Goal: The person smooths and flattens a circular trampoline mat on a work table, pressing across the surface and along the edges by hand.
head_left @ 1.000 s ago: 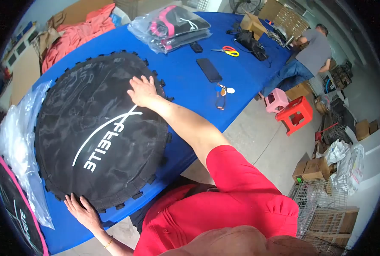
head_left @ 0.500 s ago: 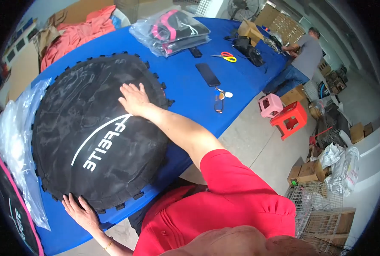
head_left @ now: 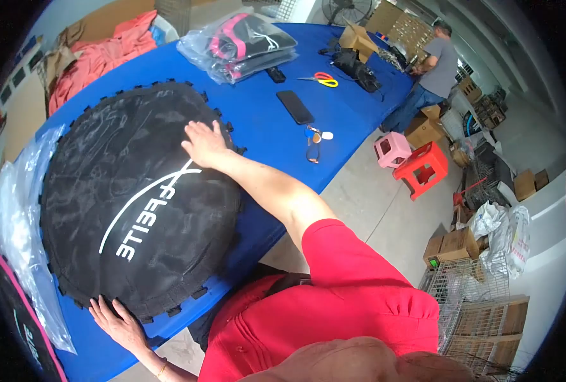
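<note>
A round black trampoline mat [head_left: 124, 191] with white lettering and edge loops lies flat on the blue table [head_left: 264, 137]. My right hand [head_left: 204, 144] rests palm down, fingers spread, on the mat's right edge. My left hand [head_left: 118, 323] presses flat on the mat's near edge at the table's front. Neither hand grips anything.
Clear plastic bags [head_left: 12, 216] lie left of the mat, over another pink-rimmed mat [head_left: 15, 331]. Farther on the table are a phone [head_left: 295, 106], keys [head_left: 313, 143], scissors [head_left: 320, 79], bagged mats [head_left: 238, 41] and red cloth [head_left: 98, 51]. Stools [head_left: 416, 162] and a person [head_left: 432, 70] stand right.
My right hand slid slightly along the mat's right edge, first inward and then back toward the rim. My left hand stayed on the near edge. The view shifted a little.
</note>
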